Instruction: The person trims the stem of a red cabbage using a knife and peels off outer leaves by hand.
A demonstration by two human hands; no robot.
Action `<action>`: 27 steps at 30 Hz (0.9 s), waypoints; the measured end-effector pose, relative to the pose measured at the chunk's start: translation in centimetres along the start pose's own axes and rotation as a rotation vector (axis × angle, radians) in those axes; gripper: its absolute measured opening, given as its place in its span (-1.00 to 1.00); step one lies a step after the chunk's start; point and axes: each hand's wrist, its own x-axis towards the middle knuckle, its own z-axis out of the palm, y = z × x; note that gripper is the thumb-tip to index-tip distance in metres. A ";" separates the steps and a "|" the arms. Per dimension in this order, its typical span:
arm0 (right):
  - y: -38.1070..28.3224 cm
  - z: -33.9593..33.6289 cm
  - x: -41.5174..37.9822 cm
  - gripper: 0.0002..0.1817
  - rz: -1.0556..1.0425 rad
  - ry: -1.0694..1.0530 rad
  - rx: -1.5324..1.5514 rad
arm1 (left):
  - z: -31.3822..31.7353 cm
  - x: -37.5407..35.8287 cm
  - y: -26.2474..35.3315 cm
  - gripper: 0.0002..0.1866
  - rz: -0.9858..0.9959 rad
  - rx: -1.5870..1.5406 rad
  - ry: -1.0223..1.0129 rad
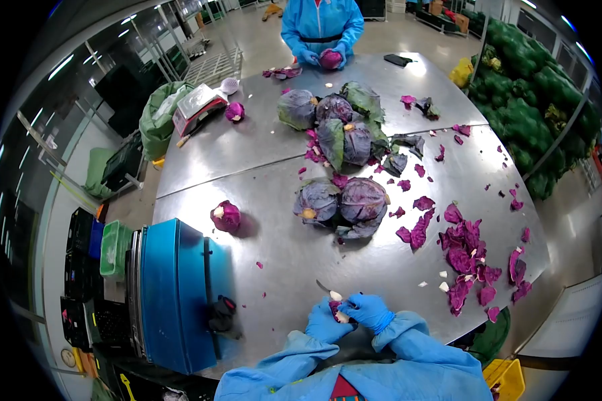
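Both my hands wear blue gloves at the near edge of the steel table [267, 234]. My left hand [324, 324] cups a small red cabbage [336, 309] from below. My right hand [369, 311] grips a knife [328, 290] whose blade sticks out to the upper left over the cabbage's white cut stem. Two untrimmed red cabbages [344, 200] lie in the middle of the table beyond my hands. A trimmed red cabbage [226, 216] sits alone to the left.
Purple leaf trimmings [468, 257] are scattered at the right. More cabbages [334, 123] are piled farther back. A blue machine [177, 294] stands at the left. Across the table a person in blue [321, 23] holds a cabbage. Green sacks [528, 100] line the right.
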 end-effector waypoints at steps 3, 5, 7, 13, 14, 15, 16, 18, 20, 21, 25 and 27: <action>-2.2 -2.1 -1.0 -0.77 0.470 -0.186 0.714 | 0.2 -2.2 1.0 -0.24 -0.207 0.244 0.180; 0.0 -2.9 -1.6 -0.75 0.461 -0.095 1.021 | 1.5 -1.3 -2.3 0.04 -0.072 0.131 0.158; 1.2 -3.0 -1.6 -0.58 0.609 0.029 0.601 | 0.3 -1.4 -2.0 0.28 -0.168 0.040 0.004; 2.9 -1.1 -5.0 -0.48 0.413 -0.057 0.150 | -1.2 -1.4 -1.2 0.40 -0.194 -0.004 -0.089; 2.3 -0.9 -5.2 -0.49 0.336 -0.078 0.038 | -1.2 -1.2 -1.2 0.38 -0.188 -0.004 -0.081; 1.7 -0.7 -5.4 -0.50 0.258 -0.101 -0.075 | -1.1 -1.2 -1.2 0.37 -0.188 -0.050 -0.076; 1.2 -0.4 -5.5 -0.50 0.226 -0.068 -0.028 | -1.0 -1.3 -1.2 0.35 -0.187 -0.097 -0.070; 0.7 -0.1 -5.0 -0.50 0.233 -0.106 -0.025 | -0.6 -1.1 -2.0 0.32 -0.178 -0.151 -0.080; 0.9 0.1 -4.6 -0.50 0.272 -0.118 0.035 | 0.0 -0.7 -3.1 0.30 -0.169 -0.135 -0.100; 1.5 0.2 -4.3 -0.51 0.307 -0.109 0.093 | 0.0 -0.7 -3.2 0.29 -0.167 -0.111 -0.101; 4.5 -2.7 -2.6 -0.54 0.792 -0.281 0.960 | -1.9 -1.5 -0.8 0.28 -0.177 -0.060 -0.080; 4.6 -3.1 -2.3 -0.56 0.618 -0.115 0.707 | -2.0 -1.5 -1.1 0.28 -0.160 -0.103 -0.081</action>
